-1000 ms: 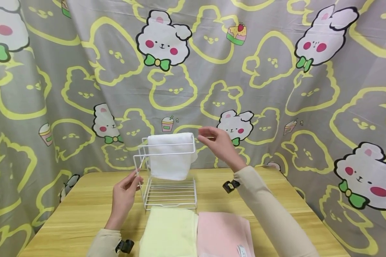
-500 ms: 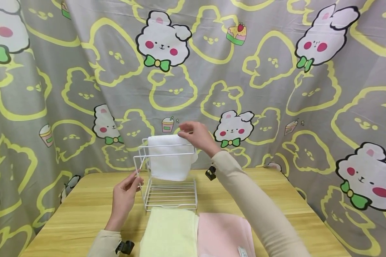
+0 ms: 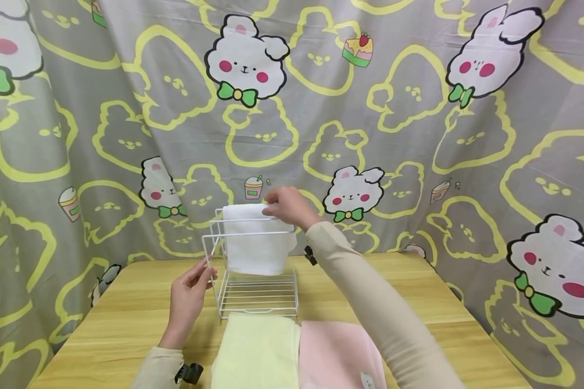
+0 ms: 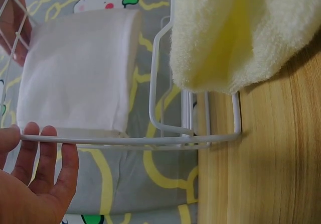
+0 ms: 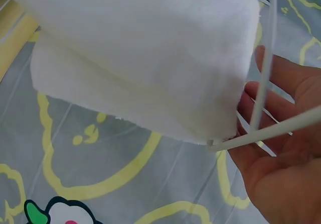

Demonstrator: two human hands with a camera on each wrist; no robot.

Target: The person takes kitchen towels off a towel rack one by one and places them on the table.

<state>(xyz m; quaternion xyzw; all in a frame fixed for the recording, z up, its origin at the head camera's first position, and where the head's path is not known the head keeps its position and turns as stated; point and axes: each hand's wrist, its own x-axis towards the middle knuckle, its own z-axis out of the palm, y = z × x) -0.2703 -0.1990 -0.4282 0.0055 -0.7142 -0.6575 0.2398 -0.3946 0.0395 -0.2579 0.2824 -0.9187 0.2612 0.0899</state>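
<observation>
A white wire rack (image 4: 125,141) stands on the table with a folded white towel (image 3: 258,254) draped over its rear upper bar. My left hand (image 3: 187,302) holds the rack's left front upright, thumb on one side and fingers on the other. At the top fold of the white towel, toward its right end, is my right hand (image 3: 292,205). The right wrist view shows its fingertips right at the towel's edge, beside the rack's corner wires, with thumb and fingers loosely bent. In front of the rack lie a folded yellow towel (image 3: 255,351) and a folded pink towel (image 3: 338,351).
The wooden table (image 3: 126,302) extends to both sides of the rack. Behind it hangs a grey curtain (image 3: 399,32) with cartoon prints. A small tag (image 3: 367,380) shows on the pink towel. The rack's two front upper bars stay bare.
My right hand has moved left from beside the rack onto the white towel's top fold. The towel's lower edge has shifted slightly. My left hand keeps its hold on the rack.
</observation>
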